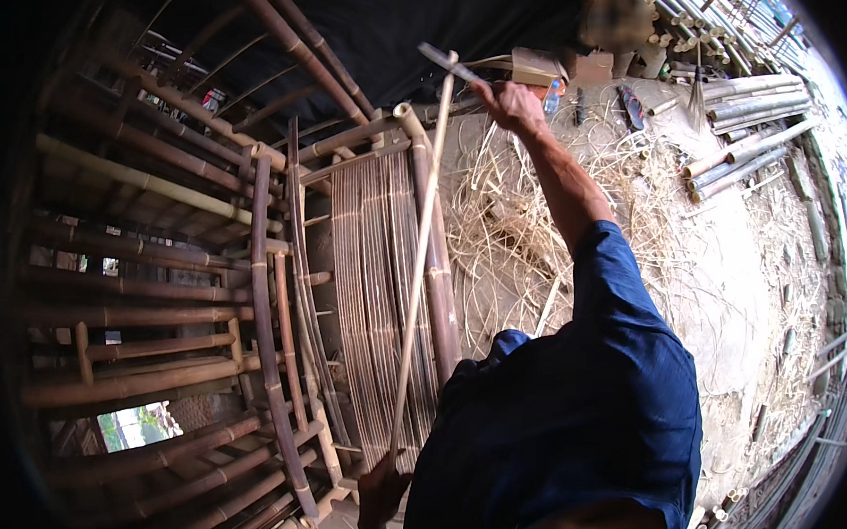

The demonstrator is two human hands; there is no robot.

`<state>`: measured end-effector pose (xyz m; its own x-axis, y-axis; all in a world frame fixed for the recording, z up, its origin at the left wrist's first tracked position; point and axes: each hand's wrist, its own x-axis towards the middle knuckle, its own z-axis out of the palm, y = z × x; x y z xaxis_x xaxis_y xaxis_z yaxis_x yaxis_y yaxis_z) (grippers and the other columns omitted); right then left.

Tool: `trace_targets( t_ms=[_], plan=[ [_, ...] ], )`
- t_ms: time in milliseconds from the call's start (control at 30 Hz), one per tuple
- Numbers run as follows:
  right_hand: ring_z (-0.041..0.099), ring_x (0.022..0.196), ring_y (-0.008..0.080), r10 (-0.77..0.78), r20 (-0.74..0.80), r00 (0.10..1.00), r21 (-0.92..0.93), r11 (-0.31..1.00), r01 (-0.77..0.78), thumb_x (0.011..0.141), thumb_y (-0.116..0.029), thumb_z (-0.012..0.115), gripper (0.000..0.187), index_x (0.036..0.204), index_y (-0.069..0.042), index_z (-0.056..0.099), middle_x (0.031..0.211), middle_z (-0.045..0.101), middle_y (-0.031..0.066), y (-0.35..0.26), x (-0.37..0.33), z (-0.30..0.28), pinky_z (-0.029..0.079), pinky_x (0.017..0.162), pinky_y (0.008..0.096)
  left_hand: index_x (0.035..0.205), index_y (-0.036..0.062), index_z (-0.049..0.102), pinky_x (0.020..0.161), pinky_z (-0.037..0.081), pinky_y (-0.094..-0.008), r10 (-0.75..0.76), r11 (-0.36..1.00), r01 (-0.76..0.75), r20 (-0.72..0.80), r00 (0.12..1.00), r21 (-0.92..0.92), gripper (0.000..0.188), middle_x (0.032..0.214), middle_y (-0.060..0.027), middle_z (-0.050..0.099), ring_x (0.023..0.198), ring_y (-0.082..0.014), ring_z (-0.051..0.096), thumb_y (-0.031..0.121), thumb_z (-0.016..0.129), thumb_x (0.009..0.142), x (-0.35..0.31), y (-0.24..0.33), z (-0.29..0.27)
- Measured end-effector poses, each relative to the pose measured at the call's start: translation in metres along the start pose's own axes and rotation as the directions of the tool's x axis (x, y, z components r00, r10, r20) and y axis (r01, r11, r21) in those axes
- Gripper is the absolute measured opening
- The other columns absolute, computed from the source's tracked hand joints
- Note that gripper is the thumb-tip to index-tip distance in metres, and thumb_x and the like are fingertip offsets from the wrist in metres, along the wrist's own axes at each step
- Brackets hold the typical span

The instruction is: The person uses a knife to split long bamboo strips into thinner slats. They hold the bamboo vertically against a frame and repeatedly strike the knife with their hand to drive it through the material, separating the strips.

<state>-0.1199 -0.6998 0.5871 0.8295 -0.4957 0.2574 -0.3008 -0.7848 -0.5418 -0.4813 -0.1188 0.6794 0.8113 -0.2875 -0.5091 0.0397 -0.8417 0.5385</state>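
Head view: over brown bamboo slats [363, 252], a long pale bamboo pole [424, 236] is being steadied, seemingly, by the near, curled left hand [382, 492]; far, a grey blade [436, 54] is being clenched by the right hand [515, 108].

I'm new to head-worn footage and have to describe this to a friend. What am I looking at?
There is no machine here: one person is working with bare hands. The single picture comes from a wide fisheye camera on their head, looking down, so straight edges bend near the rim. At the top, the right hand grips a knife, whose blade crosses a long, pale bamboo strip near its far end. At the bottom, the left hand holds the near end. Behind the strip is a slatted bamboo bench; to the right, pale shavings litter the ground.
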Motion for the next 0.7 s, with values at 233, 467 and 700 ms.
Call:
trace_targets(
  t_ms=[233, 467, 700],
  plan=[
    [0.067, 0.091, 0.0449, 0.029, -0.066, 0.997, 0.176, 0.984, -0.017, 0.094, -0.070, 0.035, 0.078, 0.091, -0.001, 0.071, 0.083, 0.066, 0.0313, 0.020, -0.010, 0.004, 0.053, 0.076, 0.0521, 0.130, 0.0134, 0.060, 0.054, 0.048, -0.0325, -0.072, 0.923, 0.105, 0.102, 0.992, -0.370, 0.036, 0.058, -0.0069, 0.057, 0.054, -0.0158, 0.059, 0.033, 0.050, 0.102, 0.011, -0.017, 0.012],
    [0.065, 0.055, 0.0292, -0.391, 0.404, 0.827, 0.331, 0.905, 0.266, 0.093, -0.072, 0.033, 0.070, 0.105, -0.010, 0.062, 0.080, 0.068, 0.0147, -0.117, -0.241, 0.057, 0.052, 0.048, 0.0445, 0.151, 0.0011, 0.028, 0.038, 0.040, -0.0201, 0.112, 0.845, -0.196, -0.193, 0.975, -0.498, 0.071, 0.062, 0.0005, 0.053, 0.043, -0.0036, 0.045, 0.035, 0.060, 0.097, 0.172, 0.090, -0.024],
    [0.067, 0.060, 0.0331, -0.482, 0.335, 0.810, 0.424, 0.844, 0.328, 0.094, -0.071, 0.032, 0.070, 0.093, -0.008, 0.063, 0.071, 0.065, 0.0140, -0.147, -0.286, 0.053, 0.053, 0.054, 0.0459, 0.151, -0.0001, 0.028, 0.031, 0.036, -0.0192, 0.172, 0.771, -0.261, -0.204, 0.964, -0.581, 0.077, 0.058, 0.0055, 0.048, 0.039, -0.0026, 0.039, 0.030, 0.069, 0.092, 0.223, 0.076, -0.025]
  ],
)
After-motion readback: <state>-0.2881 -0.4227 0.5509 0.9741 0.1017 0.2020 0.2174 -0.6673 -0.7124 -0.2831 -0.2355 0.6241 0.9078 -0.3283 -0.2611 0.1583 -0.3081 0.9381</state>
